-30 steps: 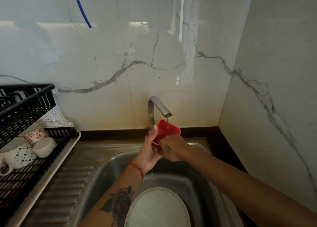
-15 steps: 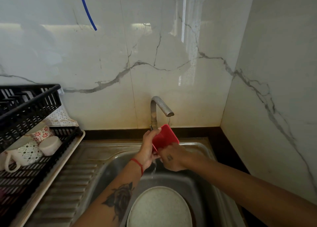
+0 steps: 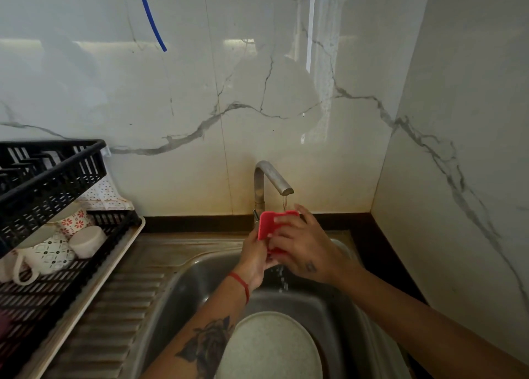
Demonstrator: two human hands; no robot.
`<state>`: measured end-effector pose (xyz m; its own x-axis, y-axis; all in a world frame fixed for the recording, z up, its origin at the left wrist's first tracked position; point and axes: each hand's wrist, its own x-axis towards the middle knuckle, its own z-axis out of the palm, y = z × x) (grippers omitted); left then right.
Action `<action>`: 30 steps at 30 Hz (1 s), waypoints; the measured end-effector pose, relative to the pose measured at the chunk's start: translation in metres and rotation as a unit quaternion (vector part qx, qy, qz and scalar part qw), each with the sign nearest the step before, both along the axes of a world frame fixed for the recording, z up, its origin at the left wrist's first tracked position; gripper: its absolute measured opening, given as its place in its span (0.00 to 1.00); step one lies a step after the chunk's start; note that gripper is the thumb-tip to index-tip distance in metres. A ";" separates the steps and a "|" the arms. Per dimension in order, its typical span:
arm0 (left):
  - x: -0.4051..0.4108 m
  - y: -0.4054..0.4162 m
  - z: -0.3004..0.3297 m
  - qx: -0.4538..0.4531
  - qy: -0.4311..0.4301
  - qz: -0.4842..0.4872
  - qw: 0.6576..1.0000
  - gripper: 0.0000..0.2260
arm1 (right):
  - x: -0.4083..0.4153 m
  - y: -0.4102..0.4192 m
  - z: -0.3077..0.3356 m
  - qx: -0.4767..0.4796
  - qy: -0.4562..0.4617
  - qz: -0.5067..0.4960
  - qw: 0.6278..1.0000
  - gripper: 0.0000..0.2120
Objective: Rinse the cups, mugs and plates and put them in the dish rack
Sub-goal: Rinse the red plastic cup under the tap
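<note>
A red string bracelet (image 3: 242, 285) was worn on the left wrist; a rose tattoo (image 3: 210, 345) was seen on that bare forearm.

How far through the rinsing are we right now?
Done: three mugs already lie in the dish rack. In hand: the left hand and right hand hold a red dish under the running tap. Left: a speckled plate waits in the sink.

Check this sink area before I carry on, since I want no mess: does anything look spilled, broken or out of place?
Nothing stands out. Both hands, left hand and right hand, hold the red dish under the running tap; water falls into the sink, where a speckled plate lies.
</note>
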<state>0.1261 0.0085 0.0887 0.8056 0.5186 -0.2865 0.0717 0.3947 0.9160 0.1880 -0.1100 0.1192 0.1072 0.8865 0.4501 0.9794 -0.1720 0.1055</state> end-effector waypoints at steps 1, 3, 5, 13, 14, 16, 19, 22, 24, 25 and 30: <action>-0.001 0.003 0.000 -0.013 0.000 -0.002 1.000 0.11 | 0.002 -0.003 -0.004 0.057 0.025 0.000 0.998 0.19; -0.004 0.009 -0.001 -0.040 0.006 -0.008 0.999 0.08 | 0.008 -0.011 -0.009 0.133 0.086 -0.036 0.987 0.35; -0.006 0.011 -0.003 -0.073 0.012 -0.031 0.997 0.06 | 0.015 -0.020 -0.016 0.107 0.151 -0.094 0.978 0.48; -0.001 0.009 -0.022 -0.093 0.062 -0.095 0.989 0.07 | 0.024 -0.024 -0.015 -0.107 0.159 -0.152 0.970 0.55; 0.000 0.009 -0.023 -0.095 0.066 -0.086 0.990 0.07 | 0.023 -0.020 -0.010 -0.124 0.123 -0.169 0.970 0.55; 0.003 0.007 -0.027 -0.142 0.055 -0.057 0.987 0.07 | 0.017 -0.013 -0.002 -0.152 0.080 -0.194 0.966 0.54; 0.003 0.002 -0.030 -0.227 0.031 -0.051 0.972 0.10 | 0.013 -0.003 0.007 -0.187 0.063 -0.220 0.955 0.53; 0.005 0.001 -0.028 -0.199 0.034 -0.051 0.978 0.15 | 0.024 0.005 0.017 -0.249 0.054 -0.232 0.939 0.50; 0.005 0.006 -0.022 -0.159 0.035 -0.061 0.985 0.21 | 0.033 0.006 0.020 -0.290 0.059 -0.245 0.923 0.49; 0.004 0.009 -0.019 -0.126 0.028 -0.086 0.988 0.22 | 0.037 0.005 0.019 -0.290 0.079 -0.251 0.920 0.49; 0.001 0.020 -0.006 0.008 -0.010 -0.133 0.991 0.17 | 0.032 0.011 0.003 -0.219 0.128 -0.221 0.942 0.48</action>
<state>0.1268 0.0283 0.0830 0.9195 0.2918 -0.2635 0.1536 0.3503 0.9240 0.2196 -0.0990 0.1224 0.5654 0.8239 -0.0384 0.8248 -0.5646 0.0306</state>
